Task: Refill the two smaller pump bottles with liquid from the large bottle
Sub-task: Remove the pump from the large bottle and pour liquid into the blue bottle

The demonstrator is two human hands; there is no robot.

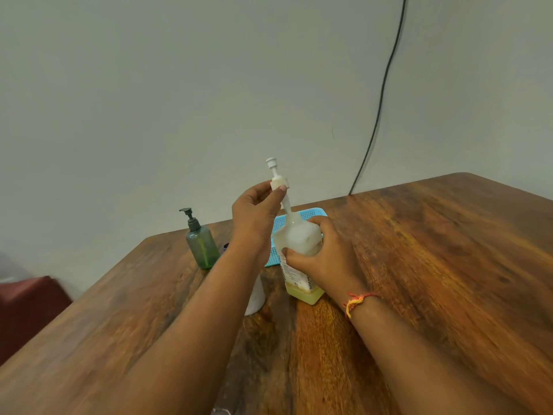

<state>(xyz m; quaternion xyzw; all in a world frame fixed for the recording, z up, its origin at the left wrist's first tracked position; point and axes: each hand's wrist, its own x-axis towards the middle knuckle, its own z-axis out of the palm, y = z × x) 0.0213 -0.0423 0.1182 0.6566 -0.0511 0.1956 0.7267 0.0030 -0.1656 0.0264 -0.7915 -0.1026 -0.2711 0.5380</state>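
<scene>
I am watching the left hand (pixel 254 212) pinching the collar of the white pump (pixel 278 181), which is standing lifted clear of the neck with its dip tube (pixel 288 205) slanting down into the opening. The right hand (pixel 324 259) is wrapping round the shoulder of the large bottle (pixel 297 235), which is standing on the desk (pixel 434 265) in front of the blue tray (pixel 312 211).

The tube is probably wet, so as it is coming free I am expecting drips on the desk or on the right hand's fingers, and a slick grip would make the pour harder to steer. Only a shallow band of yellow liquid is showing at the bottom of the large bottle, so it may be running short for two refills and will need a steep tilt.

The green pump bottle (pixel 202 247) is standing capped, off to the left. A white container (pixel 256 295), likely the second small bottle, is sitting half hidden under the left forearm, where a dropping elbow could be knocking it over.
</scene>
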